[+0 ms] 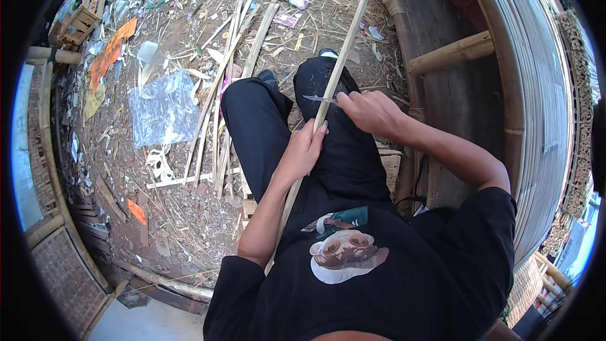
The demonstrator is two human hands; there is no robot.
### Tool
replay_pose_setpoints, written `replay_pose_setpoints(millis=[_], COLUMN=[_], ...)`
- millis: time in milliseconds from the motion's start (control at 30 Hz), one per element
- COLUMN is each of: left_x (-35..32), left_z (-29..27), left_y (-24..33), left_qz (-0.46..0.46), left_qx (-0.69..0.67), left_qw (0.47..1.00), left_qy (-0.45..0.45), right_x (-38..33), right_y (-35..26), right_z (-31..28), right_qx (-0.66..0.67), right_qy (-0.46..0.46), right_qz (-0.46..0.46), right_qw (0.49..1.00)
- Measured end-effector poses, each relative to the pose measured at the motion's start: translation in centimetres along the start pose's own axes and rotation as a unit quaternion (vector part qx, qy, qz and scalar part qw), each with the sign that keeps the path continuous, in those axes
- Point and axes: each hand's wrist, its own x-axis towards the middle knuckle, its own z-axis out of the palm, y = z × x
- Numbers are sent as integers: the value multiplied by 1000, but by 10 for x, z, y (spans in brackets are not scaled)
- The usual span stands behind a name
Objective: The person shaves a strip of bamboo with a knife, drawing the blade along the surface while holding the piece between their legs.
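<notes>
Black cloth is nearest: the shirt (435, 265) and, beyond it, the trousers (252, 129). The strip (355, 25), pale and long, comes from beside the body, passes under the left forearm and over the lap, and leaves at the top of the view; this slant probably lets the body steady its near end. The fingers of the left hand (305, 149) are clamped on the strip, perhaps to keep it from turning. Just farther, the fingers of the right hand (371, 111) are closed around the knife (315, 98), whose blade points left, across the strip; I cannot tell if it bites. Shavings lie on the trousers. On the ground (183, 215), loose strips (208, 113) lie roughly lengthwise, near a clear sheet (163, 110), perhaps for easy reach.
</notes>
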Motion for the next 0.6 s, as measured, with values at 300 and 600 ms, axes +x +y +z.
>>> replay_pose_setpoints(millis=[300,600], left_x=[0,0], left_z=[2,3], left_y=[-1,-9], left_qz=[50,61], left_qx=[42,89], left_qw=[997,993], left_qy=[29,40], right_x=[-2,-3], right_y=[9,10], right_z=[4,9], right_qx=[6,17], right_qy=[-45,-21], right_qz=[-16,-2], right_qw=[999,1000])
